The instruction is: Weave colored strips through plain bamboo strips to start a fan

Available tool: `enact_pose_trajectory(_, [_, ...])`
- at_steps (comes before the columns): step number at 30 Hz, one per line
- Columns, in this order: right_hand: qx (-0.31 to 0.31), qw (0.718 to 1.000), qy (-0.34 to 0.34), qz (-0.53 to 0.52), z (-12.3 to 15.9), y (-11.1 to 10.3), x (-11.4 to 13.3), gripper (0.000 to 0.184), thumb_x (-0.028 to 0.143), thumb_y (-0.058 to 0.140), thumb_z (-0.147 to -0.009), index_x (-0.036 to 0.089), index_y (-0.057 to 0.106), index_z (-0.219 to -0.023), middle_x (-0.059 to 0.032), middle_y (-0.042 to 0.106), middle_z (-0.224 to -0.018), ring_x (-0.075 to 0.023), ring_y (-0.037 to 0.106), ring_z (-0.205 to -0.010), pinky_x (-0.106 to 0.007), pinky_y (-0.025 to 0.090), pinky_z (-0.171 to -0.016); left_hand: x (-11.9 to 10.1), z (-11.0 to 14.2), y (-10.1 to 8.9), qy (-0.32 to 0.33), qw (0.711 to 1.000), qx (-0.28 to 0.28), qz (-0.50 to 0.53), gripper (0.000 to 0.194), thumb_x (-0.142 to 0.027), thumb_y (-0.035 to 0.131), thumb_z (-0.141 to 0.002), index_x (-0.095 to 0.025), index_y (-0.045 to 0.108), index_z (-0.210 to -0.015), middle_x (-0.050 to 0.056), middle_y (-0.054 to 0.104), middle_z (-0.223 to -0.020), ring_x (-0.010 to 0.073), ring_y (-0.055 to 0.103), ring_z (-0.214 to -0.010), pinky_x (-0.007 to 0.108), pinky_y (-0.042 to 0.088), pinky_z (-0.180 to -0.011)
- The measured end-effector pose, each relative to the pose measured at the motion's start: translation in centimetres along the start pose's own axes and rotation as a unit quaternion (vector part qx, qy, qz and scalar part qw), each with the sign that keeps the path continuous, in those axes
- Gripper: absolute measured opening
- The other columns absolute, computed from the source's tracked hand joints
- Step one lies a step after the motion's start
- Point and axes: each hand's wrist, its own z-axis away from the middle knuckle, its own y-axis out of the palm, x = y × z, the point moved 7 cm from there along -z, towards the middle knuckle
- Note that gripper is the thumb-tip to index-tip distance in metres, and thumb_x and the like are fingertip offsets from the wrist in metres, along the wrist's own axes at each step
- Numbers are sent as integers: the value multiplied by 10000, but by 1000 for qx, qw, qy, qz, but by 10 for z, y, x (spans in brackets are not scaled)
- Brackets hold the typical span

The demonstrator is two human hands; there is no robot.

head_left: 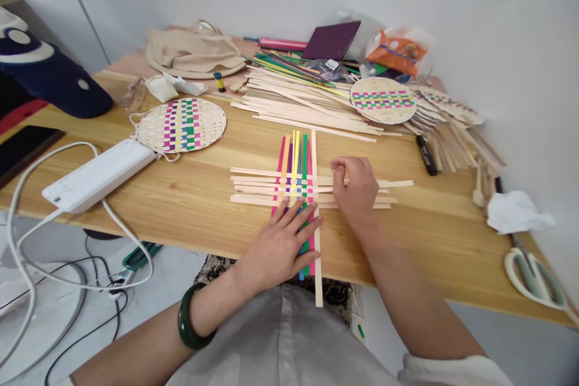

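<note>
A half-woven piece (296, 184) of flat strips lies near the table's front edge. Its upright strips are pink, orange, purple, yellow, blue and green, crossed by several pale strips (253, 199). One pale upright strip (318, 277) runs along the right side of the coloured ones and hangs past the table edge. My left hand (284, 241) lies flat on the lower part of the weave, fingers spread. My right hand (357, 190) is curled at the right ends of the crosswise strips, thumb and forefinger pinched on one pale strip (400, 183); its fingertips are partly hidden.
Round woven pieces lie at left (181, 125) and back right (383, 100). Behind the weave is a pile of pale strips (289, 99). A black marker (426, 155) and scissors (529, 271) are at right. A white power strip (99, 175) with cables sits left.
</note>
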Motion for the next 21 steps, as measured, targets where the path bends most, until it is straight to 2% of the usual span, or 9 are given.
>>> enact_pose_trajectory(6, [35,999,22,4,2,8,-3,215,122,433,-848,226,620,-821,-33,714,-835,-208,608,-893,-342,488,-803,0,0,0,1,1000,-1,-17,580,-527,428,-975,-192,468,-1447,89,365,-1580,299,275,-1488,507,195,-1232])
enact_pose_trajectory(12, [45,999,11,3,2,10,-2,207,113,452,-835,223,628,-827,-31,720,-835,-211,605,-894,-337,490,-792,-1,0,-2,-2,1000,-2,-16,569,-509,416,-981,-182,473,-1443,93,360,-1583,300,273,-1488,500,192,-1233])
enact_pose_trajectory(16, [61,998,19,8,4,15,-5,201,122,455,-838,224,628,-833,-37,718,-841,-220,600,-898,-346,487,-782,-2,1,-5,8,1000,-15,-12,544,-508,438,-976,-239,471,-1448,95,378,-1574,302,287,-1483,518,211,-1221])
enact_pose_trajectory(19, [44,999,12,21,2,10,-4,211,121,447,-841,219,634,-844,-49,714,-861,-226,600,-904,-363,489,-811,-2,2,-5,15,1000,-17,-4,509,-531,449,-966,-293,516,-1412,74,369,-1580,309,289,-1482,532,221,-1213])
enact_pose_trajectory(21, [22,999,-8,28,-1,2,1,231,112,436,-847,215,641,-874,-56,715,-913,-228,601,-942,-381,481,-875,-2,2,-4,14,1000,-14,0,506,-547,449,-961,-287,550,-1383,73,376,-1576,317,294,-1478,541,217,-1214])
